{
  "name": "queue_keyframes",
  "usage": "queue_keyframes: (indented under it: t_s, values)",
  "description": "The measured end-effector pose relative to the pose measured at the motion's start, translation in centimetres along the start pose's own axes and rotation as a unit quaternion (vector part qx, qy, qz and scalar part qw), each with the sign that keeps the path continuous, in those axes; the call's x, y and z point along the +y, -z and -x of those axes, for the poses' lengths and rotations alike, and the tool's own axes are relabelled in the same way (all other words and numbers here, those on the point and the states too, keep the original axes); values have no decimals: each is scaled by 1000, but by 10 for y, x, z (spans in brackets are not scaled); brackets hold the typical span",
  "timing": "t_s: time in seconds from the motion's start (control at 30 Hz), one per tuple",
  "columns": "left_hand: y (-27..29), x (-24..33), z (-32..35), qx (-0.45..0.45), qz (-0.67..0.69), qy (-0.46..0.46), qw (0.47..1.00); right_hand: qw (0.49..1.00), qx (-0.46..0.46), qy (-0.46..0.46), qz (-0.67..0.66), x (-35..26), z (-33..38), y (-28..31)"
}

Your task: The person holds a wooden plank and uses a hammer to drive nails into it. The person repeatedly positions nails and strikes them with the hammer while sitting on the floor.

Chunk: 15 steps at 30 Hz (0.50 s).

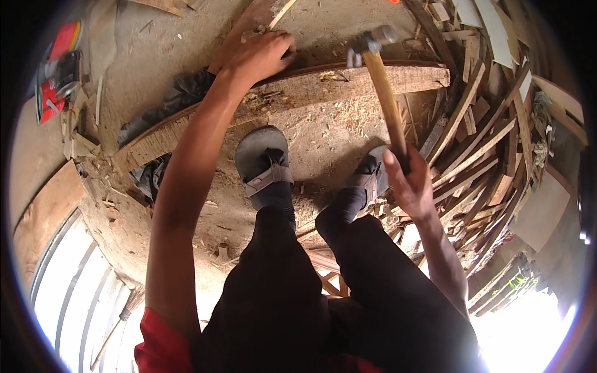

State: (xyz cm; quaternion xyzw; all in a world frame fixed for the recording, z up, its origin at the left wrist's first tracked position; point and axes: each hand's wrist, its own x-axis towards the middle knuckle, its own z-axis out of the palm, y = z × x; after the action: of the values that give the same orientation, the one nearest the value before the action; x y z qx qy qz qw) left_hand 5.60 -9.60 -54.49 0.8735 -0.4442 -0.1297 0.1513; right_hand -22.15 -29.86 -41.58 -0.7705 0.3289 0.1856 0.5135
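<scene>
A claw hammer [387, 93] with a wooden handle is raised on the right, its metal head pointing away from me. My right hand [410, 186] is closed around the lower end of that handle. Below the hammer head, a long rough wooden beam [292, 96] lies across the floor beyond my feet. My left hand [264, 56] is at the beam's far side, next to a reddish-brown plank [239, 38]. Its fingers are curled in, and whatever they may hold is hidden.
A large heap of wood offcuts [479, 143] fills the right side. My sandalled feet [264, 165] stand just on the near side of the beam. Dark crumpled cloth [180, 93] lies by the beam's left part. A red and black object [59, 81] is at the far left.
</scene>
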Motion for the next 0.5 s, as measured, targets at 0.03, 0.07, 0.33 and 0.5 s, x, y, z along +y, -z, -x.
queue_keyframes:
  t_s: [0.03, 0.07, 0.33, 0.5]
  values:
    - [-27, -35, 6, 45, 41, -26, 998, 999, 3, 23, -23, -6, -3, -14]
    - [-23, -30, 5, 57, 67, -10, 996, 998, 23, 33, -48, -5, -4, -22]
    - [11, 4, 51, 236, 284, 161, 915, 981, 50, 64, -177, -25, 25, -17]
    - [19, 28, 90, 231, 465, 242, 820, 969, 57, 37, -238, -7, 64, -20]
